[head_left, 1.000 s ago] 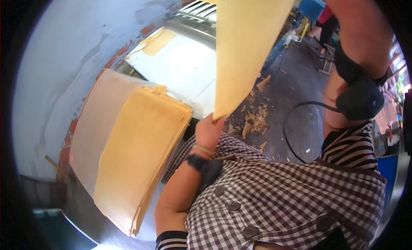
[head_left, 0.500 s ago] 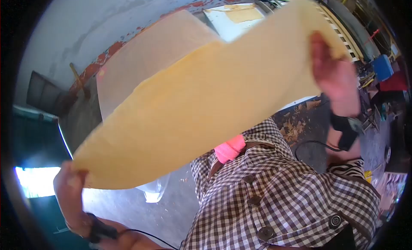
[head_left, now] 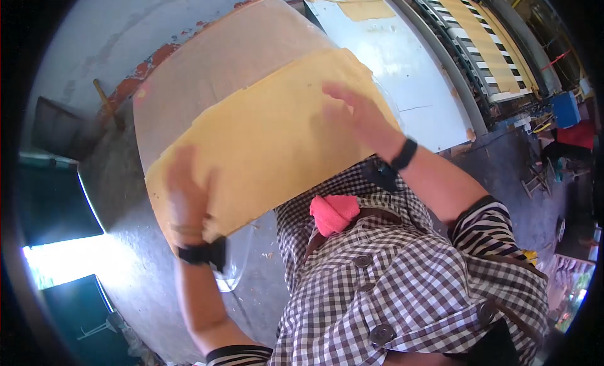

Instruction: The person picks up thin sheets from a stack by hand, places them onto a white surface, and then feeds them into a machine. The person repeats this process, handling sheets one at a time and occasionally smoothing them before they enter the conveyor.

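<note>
A tan sheet of wood veneer [head_left: 264,133] with ragged edges lies flat in front of me. Under its far side shows a paler, greyish-pink sheet surface [head_left: 214,70]. Over the veneer's left end is my left hand [head_left: 189,190], blurred by motion, its fingers and thumb apart and nothing in them. My right hand [head_left: 358,114] hovers above the right part of the veneer, thumb and fingers spread, also holding nothing. Each wrist wears a black band.
Right of the veneer stands a white-topped table [head_left: 409,70] with a veneer scrap [head_left: 365,11] at its far end. Beyond it, a machine with striped belts [head_left: 478,45] carries another veneer strip. A pink cloth [head_left: 333,214] hangs at my waist.
The veneer sheet, held up between both hands before, now lies flat on the pale surface. Both hands have let go and moved inward over it.
</note>
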`<state>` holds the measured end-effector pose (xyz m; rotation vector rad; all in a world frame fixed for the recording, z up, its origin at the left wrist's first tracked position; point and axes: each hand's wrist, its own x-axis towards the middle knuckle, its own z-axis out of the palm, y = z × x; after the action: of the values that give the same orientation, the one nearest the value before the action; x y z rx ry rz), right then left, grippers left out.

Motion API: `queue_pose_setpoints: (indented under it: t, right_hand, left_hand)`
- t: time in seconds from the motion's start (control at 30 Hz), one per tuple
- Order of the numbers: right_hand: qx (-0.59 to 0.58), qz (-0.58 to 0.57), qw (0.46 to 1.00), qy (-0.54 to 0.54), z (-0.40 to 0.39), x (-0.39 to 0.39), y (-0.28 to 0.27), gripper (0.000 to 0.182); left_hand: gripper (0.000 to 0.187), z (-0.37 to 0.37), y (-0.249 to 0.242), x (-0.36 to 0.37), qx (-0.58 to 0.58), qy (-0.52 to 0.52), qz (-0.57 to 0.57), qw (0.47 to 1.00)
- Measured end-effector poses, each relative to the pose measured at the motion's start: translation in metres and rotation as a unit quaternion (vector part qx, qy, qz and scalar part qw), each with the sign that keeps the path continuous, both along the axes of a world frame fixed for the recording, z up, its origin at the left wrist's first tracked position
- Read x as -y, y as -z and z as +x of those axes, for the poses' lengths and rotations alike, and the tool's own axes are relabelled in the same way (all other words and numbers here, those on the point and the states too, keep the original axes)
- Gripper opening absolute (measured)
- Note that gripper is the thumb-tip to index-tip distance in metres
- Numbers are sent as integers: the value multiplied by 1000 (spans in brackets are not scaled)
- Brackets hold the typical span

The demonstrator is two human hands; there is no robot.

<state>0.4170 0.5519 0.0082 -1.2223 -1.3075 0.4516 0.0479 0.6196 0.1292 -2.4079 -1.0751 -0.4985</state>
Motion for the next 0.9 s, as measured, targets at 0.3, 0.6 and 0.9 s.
queue_pose_setpoints:
  t: [0.3,0.6,0.9]
  right_hand:
    - [467,34,883,-25,-12,43,14,89]
    - [435,43,894,-100,-8,12,8,96]
    - [-222,115,968,-12,13,25,20,58]
  left_hand:
    - [99,38,76,63,-97,3,-39,994]
    - [90,27,63,30,-101,-6,-71,992]
    - [47,9,66,35,100,141,-281,944]
